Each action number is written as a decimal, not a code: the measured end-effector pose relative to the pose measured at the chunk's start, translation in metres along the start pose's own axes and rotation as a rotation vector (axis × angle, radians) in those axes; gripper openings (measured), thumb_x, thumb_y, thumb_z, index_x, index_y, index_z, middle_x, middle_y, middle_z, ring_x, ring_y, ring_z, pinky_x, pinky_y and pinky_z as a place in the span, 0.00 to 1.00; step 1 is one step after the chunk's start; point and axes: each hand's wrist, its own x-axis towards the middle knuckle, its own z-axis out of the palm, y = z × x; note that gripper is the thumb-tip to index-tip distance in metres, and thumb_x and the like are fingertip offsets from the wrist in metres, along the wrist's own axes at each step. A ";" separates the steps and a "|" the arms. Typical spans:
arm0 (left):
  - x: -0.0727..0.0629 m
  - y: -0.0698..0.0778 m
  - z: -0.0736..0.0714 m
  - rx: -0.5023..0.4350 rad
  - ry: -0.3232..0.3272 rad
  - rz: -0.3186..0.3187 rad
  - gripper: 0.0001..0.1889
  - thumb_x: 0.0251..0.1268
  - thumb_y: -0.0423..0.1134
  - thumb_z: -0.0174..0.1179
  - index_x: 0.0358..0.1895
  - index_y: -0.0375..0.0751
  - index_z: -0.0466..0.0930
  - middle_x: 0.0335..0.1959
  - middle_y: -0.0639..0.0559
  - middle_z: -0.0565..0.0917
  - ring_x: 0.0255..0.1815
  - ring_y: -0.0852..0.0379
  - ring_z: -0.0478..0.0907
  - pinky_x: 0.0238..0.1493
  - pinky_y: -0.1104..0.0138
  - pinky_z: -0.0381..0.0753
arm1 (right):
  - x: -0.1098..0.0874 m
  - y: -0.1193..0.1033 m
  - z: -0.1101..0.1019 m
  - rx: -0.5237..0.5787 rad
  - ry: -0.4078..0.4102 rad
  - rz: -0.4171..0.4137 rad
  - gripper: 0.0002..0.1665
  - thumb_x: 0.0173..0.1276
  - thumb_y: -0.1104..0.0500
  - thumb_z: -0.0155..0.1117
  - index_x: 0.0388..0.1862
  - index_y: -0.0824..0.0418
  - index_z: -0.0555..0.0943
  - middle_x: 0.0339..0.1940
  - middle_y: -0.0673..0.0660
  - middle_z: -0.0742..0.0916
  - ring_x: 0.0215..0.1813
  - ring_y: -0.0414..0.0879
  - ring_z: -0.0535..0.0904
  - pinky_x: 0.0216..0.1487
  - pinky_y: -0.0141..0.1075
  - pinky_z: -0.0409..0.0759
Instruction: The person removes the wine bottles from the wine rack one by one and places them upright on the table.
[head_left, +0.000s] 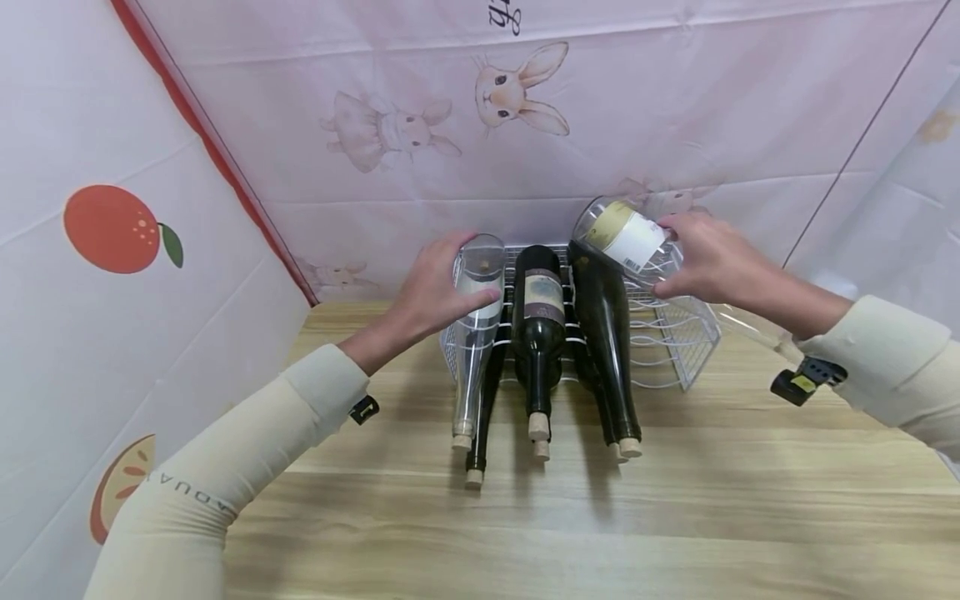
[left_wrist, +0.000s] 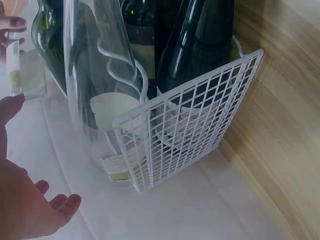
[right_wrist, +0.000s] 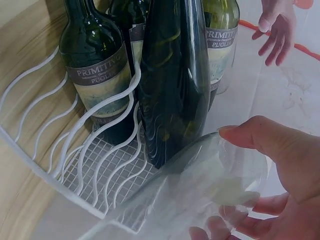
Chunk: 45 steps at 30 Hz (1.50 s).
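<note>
My right hand [head_left: 712,258] grips a clear glass bottle [head_left: 633,237] by its wide end, thumb and fingers on either side. The bottle lies tilted above the right side of a white wire wine rack [head_left: 678,358], its neck passing below my wrist. My left hand [head_left: 431,287] is beside another clear bottle [head_left: 468,367], which rests corked on the rack's left end. Spread and relaxed, the left fingers [left_wrist: 72,202] stand apart from that bottle in the left wrist view. A labelled dark bottle [head_left: 542,333] and a plain dark bottle [head_left: 603,325] lie on the top row.
More dark bottles, among them a labelled green bottle [right_wrist: 97,75], sit on the lower row, corks toward me. Wavy white wires [head_left: 651,342] form bottle rests at the rack's right. The wood-grain table [head_left: 570,533] extends in front; a pink printed cloth [head_left: 420,50] hangs behind.
</note>
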 end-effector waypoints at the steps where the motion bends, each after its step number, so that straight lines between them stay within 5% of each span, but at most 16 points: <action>1: 0.000 0.001 0.000 0.014 0.002 0.017 0.49 0.54 0.56 0.77 0.77 0.41 0.65 0.76 0.44 0.72 0.78 0.43 0.66 0.81 0.47 0.63 | 0.000 -0.001 0.000 0.002 0.002 -0.008 0.54 0.47 0.58 0.83 0.71 0.76 0.69 0.60 0.78 0.81 0.60 0.70 0.75 0.60 0.67 0.76; 11: -0.005 0.010 0.000 0.151 0.036 0.222 0.51 0.53 0.56 0.78 0.79 0.41 0.63 0.79 0.43 0.68 0.79 0.43 0.65 0.82 0.50 0.63 | -0.004 -0.016 0.001 -0.011 -0.005 -0.012 0.60 0.46 0.59 0.83 0.77 0.72 0.64 0.69 0.77 0.76 0.69 0.74 0.68 0.69 0.72 0.67; 23: -0.003 0.021 0.000 0.242 0.131 0.408 0.53 0.48 0.52 0.82 0.77 0.39 0.65 0.77 0.40 0.70 0.76 0.42 0.68 0.77 0.53 0.71 | -0.007 -0.035 0.006 -0.038 0.030 -0.045 0.60 0.43 0.61 0.84 0.77 0.69 0.66 0.69 0.76 0.76 0.65 0.73 0.69 0.67 0.67 0.68; 45: 0.000 0.040 -0.015 0.461 0.179 0.529 0.53 0.49 0.58 0.80 0.77 0.42 0.66 0.74 0.41 0.73 0.75 0.43 0.69 0.79 0.56 0.69 | -0.011 -0.065 0.007 -0.072 0.063 -0.114 0.59 0.42 0.63 0.85 0.76 0.65 0.69 0.72 0.71 0.76 0.69 0.70 0.68 0.68 0.67 0.71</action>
